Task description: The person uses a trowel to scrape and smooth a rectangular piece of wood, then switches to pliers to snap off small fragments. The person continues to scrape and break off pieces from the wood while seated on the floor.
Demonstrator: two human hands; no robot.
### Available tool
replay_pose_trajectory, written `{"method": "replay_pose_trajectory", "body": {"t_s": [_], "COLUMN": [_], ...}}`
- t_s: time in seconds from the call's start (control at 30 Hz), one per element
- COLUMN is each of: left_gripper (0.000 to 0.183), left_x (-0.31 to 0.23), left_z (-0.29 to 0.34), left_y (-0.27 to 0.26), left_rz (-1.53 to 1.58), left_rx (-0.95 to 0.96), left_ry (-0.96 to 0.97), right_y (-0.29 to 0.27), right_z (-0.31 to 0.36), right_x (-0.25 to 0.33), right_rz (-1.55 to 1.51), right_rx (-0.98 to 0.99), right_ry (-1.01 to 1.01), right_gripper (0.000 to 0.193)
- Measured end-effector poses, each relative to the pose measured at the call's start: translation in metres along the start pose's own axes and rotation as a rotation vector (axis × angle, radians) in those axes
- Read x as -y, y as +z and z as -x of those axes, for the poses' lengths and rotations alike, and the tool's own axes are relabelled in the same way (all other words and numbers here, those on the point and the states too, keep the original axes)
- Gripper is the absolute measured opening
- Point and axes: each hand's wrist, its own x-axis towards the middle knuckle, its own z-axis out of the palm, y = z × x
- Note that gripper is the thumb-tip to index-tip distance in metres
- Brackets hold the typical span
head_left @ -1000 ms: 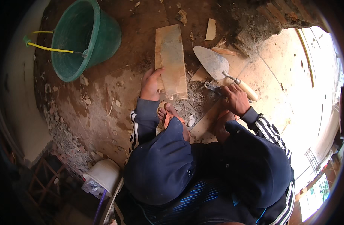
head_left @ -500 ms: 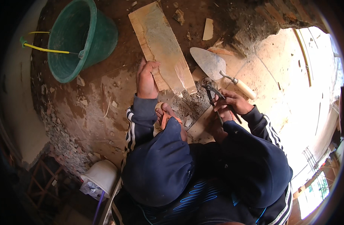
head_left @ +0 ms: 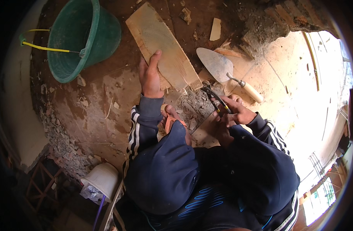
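Observation:
A long tan strip (head_left: 166, 54) with rough, chipped edges, apparently a cut tile, is held tilted over the floor. My left hand (head_left: 150, 79) is closed on its left edge, thumb on top. In my right hand (head_left: 240, 109) is a pair of pincers (head_left: 223, 104) with dark handles showing yellow. The pincers' jaws are at the strip's lower right corner; whether they bite on it cannot be made out. Grey rubble (head_left: 195, 102) lies beneath. A pointed trowel (head_left: 215, 63) with a wooden handle rests just beyond the pincers.
A green bucket (head_left: 109, 38) with a yellow handle lies tipped at the far left. Broken chips (head_left: 215, 29) are scattered on the floor. A white helmet-like container (head_left: 105, 179) stands at the lower left, near a rubble heap (head_left: 65, 142). Broken masonry (head_left: 261, 34) juts in at far right.
The strip has tilted further, its far end shifting left, and my left thumb now lies across it. The pincers have moved left and up to the strip's corner, their handles turned.

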Motion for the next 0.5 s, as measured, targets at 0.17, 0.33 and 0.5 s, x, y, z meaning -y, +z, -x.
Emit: {"method": "replay_pose_trajectory", "body": {"t_s": [0.17, 0.33, 0.5], "left_gripper": [0.051, 0.053, 0.055], "left_x": [-0.014, -0.024, -0.025], "left_z": [0.001, -0.001, 0.003], "left_y": [0.012, 0.012, 0.019], "left_rz": [-0.059, -0.159, -0.213], "left_rx": [0.006, -0.016, 0.039], "left_ry": [0.156, 0.301, 0.334], "right_y": [0.011, 0.011, 0.005], "right_z": [-0.006, 0.001, 0.006], "right_x": [0.016, 0.036, 0.052], "right_rz": [0.002, 0.511, 0.723], "right_rx": [-0.117, -0.134, -0.095], "right_ry": [-0.228, -0.352, -0.297], "right_gripper": [0.062, 0.045, 0.045]}}
